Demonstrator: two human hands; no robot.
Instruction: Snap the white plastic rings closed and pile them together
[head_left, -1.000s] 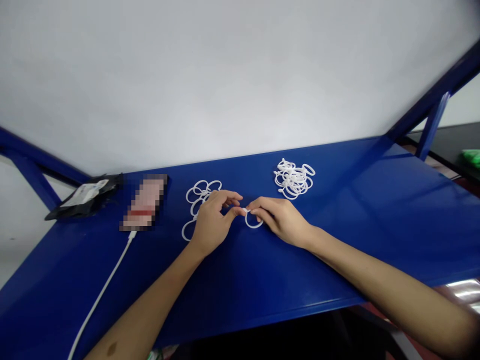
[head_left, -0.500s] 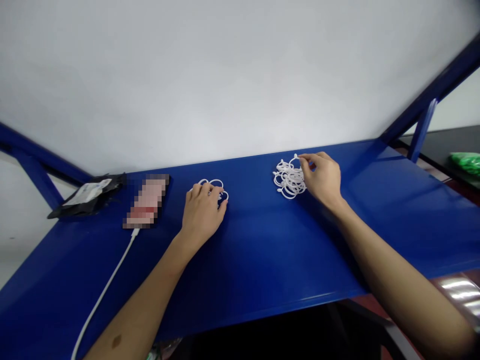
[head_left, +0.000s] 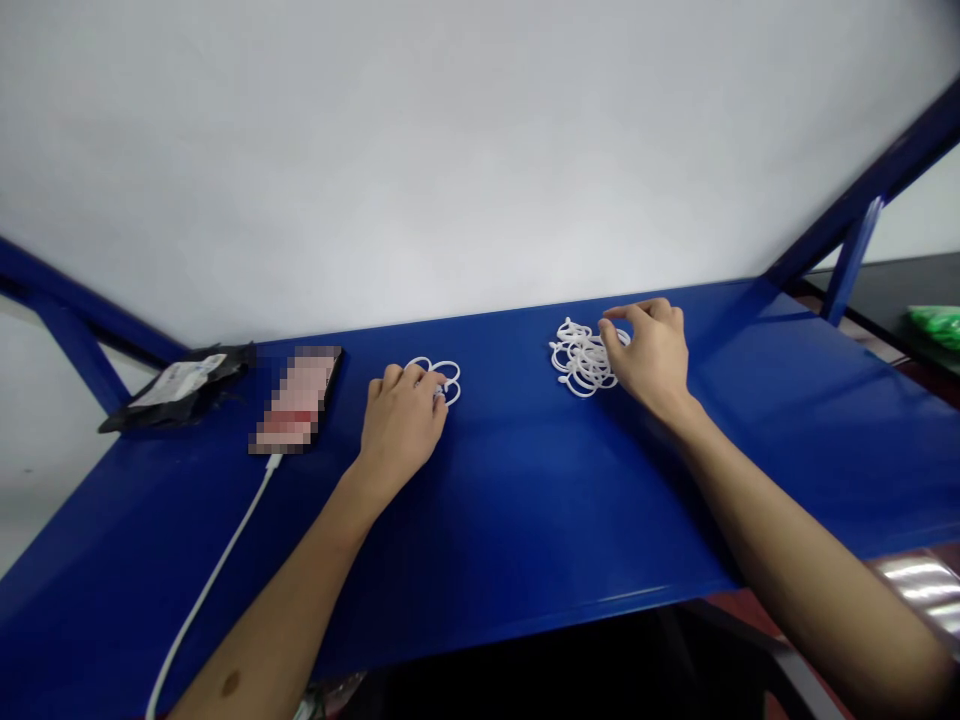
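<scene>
On the blue shelf (head_left: 525,500) lie two groups of thin white plastic rings. My left hand (head_left: 401,425) rests palm down on the left group of rings (head_left: 442,375), fingers curled over them and hiding most of them. My right hand (head_left: 649,355) is at the right edge of the tangled right pile of rings (head_left: 581,358). Its thumb and forefinger pinch at a ring in the pile.
A phone (head_left: 296,400) lies left of my left hand, with a white cable (head_left: 210,580) running toward the near edge. A black packet (head_left: 180,385) sits at the far left. Blue frame struts (head_left: 855,235) rise at both ends. A white wall stands behind.
Both hands held one ring together at the middle a second ago. They parted: the left went to the left rings, the right to the right pile, where both stay now.
</scene>
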